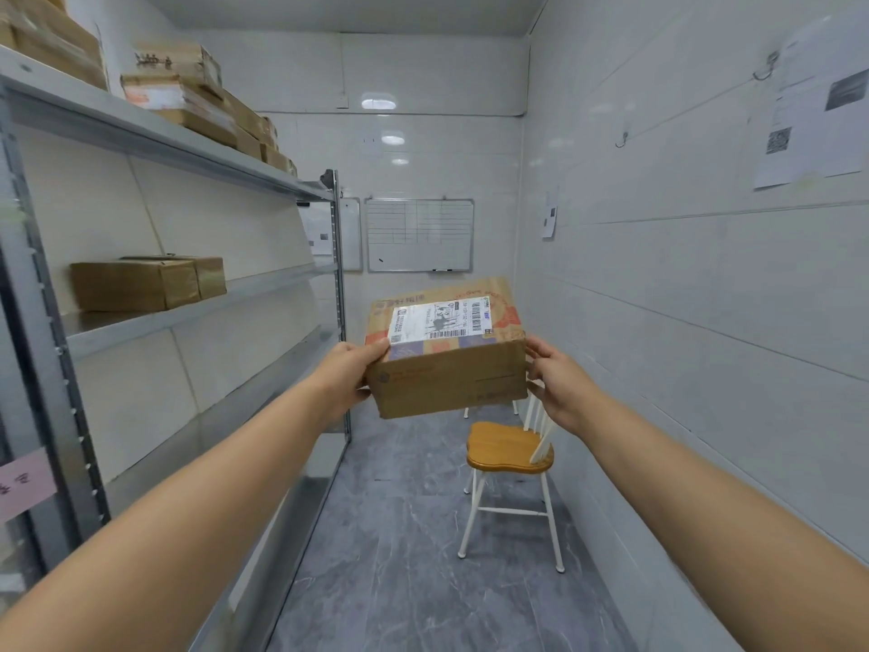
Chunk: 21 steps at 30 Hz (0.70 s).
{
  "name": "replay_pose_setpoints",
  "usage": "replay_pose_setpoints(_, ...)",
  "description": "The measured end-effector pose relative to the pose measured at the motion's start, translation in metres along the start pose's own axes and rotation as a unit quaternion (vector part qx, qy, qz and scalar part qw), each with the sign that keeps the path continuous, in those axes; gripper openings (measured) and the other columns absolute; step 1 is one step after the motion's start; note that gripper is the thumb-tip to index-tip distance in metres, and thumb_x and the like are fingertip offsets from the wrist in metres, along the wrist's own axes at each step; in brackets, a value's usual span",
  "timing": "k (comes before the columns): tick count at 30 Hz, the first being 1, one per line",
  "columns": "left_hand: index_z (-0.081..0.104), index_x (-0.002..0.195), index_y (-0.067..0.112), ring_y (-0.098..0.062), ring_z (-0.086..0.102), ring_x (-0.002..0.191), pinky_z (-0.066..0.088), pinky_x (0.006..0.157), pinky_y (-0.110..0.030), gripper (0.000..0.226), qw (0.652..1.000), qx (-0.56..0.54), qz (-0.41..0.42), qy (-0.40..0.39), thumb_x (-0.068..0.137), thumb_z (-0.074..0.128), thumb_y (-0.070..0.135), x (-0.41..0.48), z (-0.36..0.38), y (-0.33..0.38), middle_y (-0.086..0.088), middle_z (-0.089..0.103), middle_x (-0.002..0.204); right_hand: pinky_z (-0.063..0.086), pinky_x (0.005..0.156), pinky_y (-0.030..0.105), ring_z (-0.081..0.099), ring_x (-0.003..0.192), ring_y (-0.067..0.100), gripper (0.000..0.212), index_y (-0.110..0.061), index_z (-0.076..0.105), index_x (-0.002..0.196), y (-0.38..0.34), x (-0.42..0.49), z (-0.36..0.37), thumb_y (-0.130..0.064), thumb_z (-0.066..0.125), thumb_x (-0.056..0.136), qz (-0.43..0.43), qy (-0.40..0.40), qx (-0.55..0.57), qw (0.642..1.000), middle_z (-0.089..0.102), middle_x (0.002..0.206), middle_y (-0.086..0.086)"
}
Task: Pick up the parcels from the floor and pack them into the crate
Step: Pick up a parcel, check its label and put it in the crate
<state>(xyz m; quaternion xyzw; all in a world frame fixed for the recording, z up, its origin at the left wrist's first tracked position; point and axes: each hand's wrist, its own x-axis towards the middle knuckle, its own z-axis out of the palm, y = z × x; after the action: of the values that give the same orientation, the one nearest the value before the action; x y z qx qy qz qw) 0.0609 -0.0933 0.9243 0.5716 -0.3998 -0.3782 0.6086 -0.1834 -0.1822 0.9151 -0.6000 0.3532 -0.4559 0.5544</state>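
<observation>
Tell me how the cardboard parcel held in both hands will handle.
The cardboard parcel probably stays stiff: its edges look square. It seems fairly light, since the left hand and right hand hold it out at arm's length by the sides. Its glossy taped faces might slip under a side grip.

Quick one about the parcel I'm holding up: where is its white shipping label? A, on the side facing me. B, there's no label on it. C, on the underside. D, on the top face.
D: the white shipping label lies on the top face of the parcel, held between the left hand and the right hand.
</observation>
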Motion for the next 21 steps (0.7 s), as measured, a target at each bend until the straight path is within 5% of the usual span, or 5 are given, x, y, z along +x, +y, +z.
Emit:
replay_pose_setpoints(3, 0.046, 0.096, 0.007, -0.017, 0.057, 0.080, 0.048, 0.075, -0.031, 0.022, 0.999, 0.007, 0.025, 0.027, 0.090, 0.063, 0.021, -0.001, 0.001, 0.000, -0.014, 0.060, 0.103, 0.042, 0.082, 0.034, 0.056, 0.086, 0.013, 0.028, -0.021, 0.064, 0.102, -0.003, -0.003, 0.002, -0.015, 0.037, 0.096, 0.043, -0.006, 0.091, 0.995, 0.062, 0.094, -0.002)
replay_pose_setpoints(5, 0.046, 0.098, 0.008, -0.015, 0.059, 0.079, 0.051, 0.071, -0.026, 0.017, 0.998, 0.010, 0.048, 0.031, 0.091, 0.061, 0.011, -0.004, 0.003, 0.003, -0.010, 0.058, 0.100, 0.042, 0.077, 0.034, 0.055, 0.081, 0.015, 0.026, -0.022, 0.063, 0.091, -0.003, -0.005, 0.002, -0.030, 0.038, 0.097, 0.051, -0.020, 0.117, 0.992, 0.062, 0.090, -0.001)
replay_pose_setpoints(10, 0.045, 0.117, 0.015, -0.011, 0.061, 0.078, 0.049, 0.051, -0.015, 0.032, 0.996, -0.002, 0.089, 0.004, 0.091, 0.057, 0.002, -0.014, 0.003, 0.009, 0.000, 0.062, 0.099, 0.054, 0.070, 0.036, 0.060, 0.095, 0.024, 0.040, -0.021, 0.058, 0.116, 0.002, -0.006, 0.002, -0.051, 0.044, 0.093, 0.060, -0.045, 0.084, 0.994, 0.060, 0.113, 0.009)
replay_pose_setpoints(16, 0.056, 0.100, 0.023, -0.023, 0.061, 0.090, 0.046, 0.089, -0.045, 0.016, 0.997, 0.007, 0.083, -0.008, 0.090, 0.059, 0.011, -0.021, -0.004, 0.019, -0.004, 0.068, 0.101, 0.056, 0.084, 0.043, 0.060, 0.107, 0.034, 0.058, -0.023, 0.044, 0.130, 0.014, -0.006, -0.006, -0.055, 0.058, 0.083, 0.101, -0.086, 0.077, 0.988, 0.046, 0.134, 0.019)
replay_pose_setpoints(21, 0.056, 0.098, 0.024, -0.019, 0.062, 0.084, 0.049, 0.086, -0.041, 0.013, 0.996, -0.006, 0.092, 0.004, 0.090, 0.060, 0.014, -0.026, -0.002, 0.017, 0.000, 0.068, 0.094, 0.046, 0.102, 0.048, 0.060, 0.111, 0.031, 0.054, -0.021, 0.054, 0.117, 0.019, -0.006, -0.005, -0.059, 0.060, 0.078, 0.098, -0.105, 0.036, 0.989, 0.059, 0.121, 0.014)
